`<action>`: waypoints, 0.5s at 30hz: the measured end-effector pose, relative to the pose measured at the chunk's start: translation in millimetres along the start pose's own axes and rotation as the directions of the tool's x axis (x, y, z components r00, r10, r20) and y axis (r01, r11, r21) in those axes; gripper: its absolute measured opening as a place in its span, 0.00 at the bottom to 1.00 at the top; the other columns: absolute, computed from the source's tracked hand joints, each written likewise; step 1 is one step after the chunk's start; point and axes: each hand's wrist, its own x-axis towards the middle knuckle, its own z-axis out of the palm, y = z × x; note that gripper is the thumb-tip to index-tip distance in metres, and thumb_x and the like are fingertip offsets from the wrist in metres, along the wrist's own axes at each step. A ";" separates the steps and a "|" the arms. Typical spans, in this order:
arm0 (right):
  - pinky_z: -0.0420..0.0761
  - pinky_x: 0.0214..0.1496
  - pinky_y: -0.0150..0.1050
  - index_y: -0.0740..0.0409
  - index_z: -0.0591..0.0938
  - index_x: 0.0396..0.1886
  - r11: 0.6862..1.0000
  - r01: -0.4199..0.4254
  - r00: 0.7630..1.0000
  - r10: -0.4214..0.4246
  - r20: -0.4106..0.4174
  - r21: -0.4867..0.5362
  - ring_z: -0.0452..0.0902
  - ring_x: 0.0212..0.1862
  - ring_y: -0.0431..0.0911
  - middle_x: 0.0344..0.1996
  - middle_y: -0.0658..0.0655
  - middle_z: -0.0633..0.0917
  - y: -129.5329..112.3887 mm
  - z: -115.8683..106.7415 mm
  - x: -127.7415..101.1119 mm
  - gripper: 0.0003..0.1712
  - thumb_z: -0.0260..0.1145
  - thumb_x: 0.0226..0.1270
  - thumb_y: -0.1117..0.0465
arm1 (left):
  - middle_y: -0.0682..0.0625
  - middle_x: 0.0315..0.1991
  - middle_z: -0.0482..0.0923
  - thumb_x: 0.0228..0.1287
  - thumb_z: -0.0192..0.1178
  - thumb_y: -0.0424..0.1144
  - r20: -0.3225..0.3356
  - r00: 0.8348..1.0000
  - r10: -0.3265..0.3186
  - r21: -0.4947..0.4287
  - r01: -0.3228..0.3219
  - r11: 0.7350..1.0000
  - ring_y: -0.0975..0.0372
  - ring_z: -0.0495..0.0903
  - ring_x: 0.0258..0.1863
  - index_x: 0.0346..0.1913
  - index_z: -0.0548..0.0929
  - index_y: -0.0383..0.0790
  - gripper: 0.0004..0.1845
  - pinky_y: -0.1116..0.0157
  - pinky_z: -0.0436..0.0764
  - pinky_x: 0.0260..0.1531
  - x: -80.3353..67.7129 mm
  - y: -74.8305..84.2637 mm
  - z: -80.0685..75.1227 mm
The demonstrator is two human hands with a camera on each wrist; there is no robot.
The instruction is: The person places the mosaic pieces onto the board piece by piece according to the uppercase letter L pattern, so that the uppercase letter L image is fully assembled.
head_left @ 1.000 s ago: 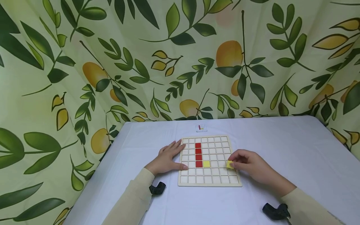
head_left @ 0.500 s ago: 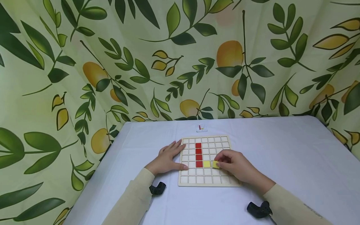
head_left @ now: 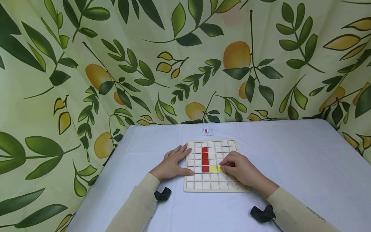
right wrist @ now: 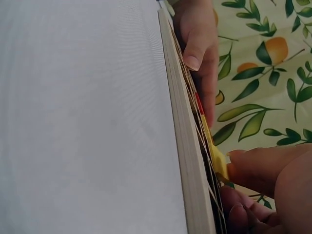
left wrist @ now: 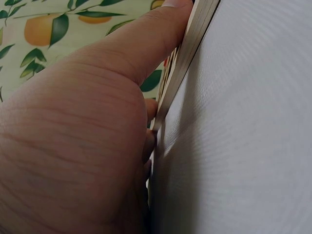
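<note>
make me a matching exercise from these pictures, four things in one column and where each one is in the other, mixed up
Things:
1. left hand
2. right hand
3. red tiles
4. small pattern card

Places:
A. on the tablecloth beyond the grid board
B. in a vertical line of four cells
C. flat at the board's left edge
D. pinching a yellow tile beside the placed yellow tile

Pairs: 1-C, 2-D, 3-B, 4-A

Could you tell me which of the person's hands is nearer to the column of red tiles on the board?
Left, narrowly. The left hand rests on the board's left edge, beside the red tiles; the right hand pinches a yellow tile further right.
</note>
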 end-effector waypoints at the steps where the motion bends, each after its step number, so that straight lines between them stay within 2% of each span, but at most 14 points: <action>1: 0.78 0.45 0.40 0.51 0.93 0.42 1.000 0.001 1.000 -0.001 0.004 -0.005 0.76 0.43 0.47 0.42 0.49 0.81 -0.6 -0.1 -0.6 0.04 0.75 0.75 0.65 | 0.62 0.88 0.45 0.55 0.73 0.76 0.001 1.000 0.000 -0.001 0.000 1.000 0.58 0.38 0.87 0.87 0.64 0.59 0.59 0.44 0.40 0.80 -0.1 0.1 -0.2; 5: 0.76 0.47 0.43 0.52 0.95 0.43 0.999 0.014 1.000 -0.013 0.021 -0.032 0.74 0.45 0.46 0.43 0.49 0.79 -1.9 -0.4 -1.3 0.05 0.74 0.76 0.64 | 0.62 0.88 0.45 0.55 0.73 0.76 -0.002 1.000 -0.004 -0.003 0.004 1.000 0.58 0.38 0.87 0.87 0.64 0.59 0.59 0.44 0.40 0.80 -0.2 -0.1 -0.5; 9: 0.76 0.45 0.41 0.51 0.95 0.45 1.000 0.019 0.999 -0.018 0.039 -0.023 0.74 0.45 0.47 0.43 0.49 0.79 -1.7 -2.1 -1.7 0.05 0.75 0.76 0.63 | 0.62 0.88 0.45 0.55 0.74 0.75 -0.002 1.000 -0.005 -0.006 0.005 1.000 0.58 0.38 0.87 0.87 0.64 0.59 0.59 0.44 0.40 0.80 0.2 -1.1 0.0; 15: 0.79 0.39 0.38 0.56 0.90 0.55 0.999 0.040 0.998 -0.041 0.049 0.008 0.76 0.40 0.47 0.44 0.49 0.81 -0.4 -11.4 -1.0 0.12 0.74 0.79 0.58 | 0.62 0.88 0.46 0.55 0.74 0.75 0.002 1.000 -0.009 -0.009 0.009 1.000 0.58 0.38 0.87 0.87 0.64 0.59 0.59 0.44 0.40 0.80 1.4 -2.8 1.0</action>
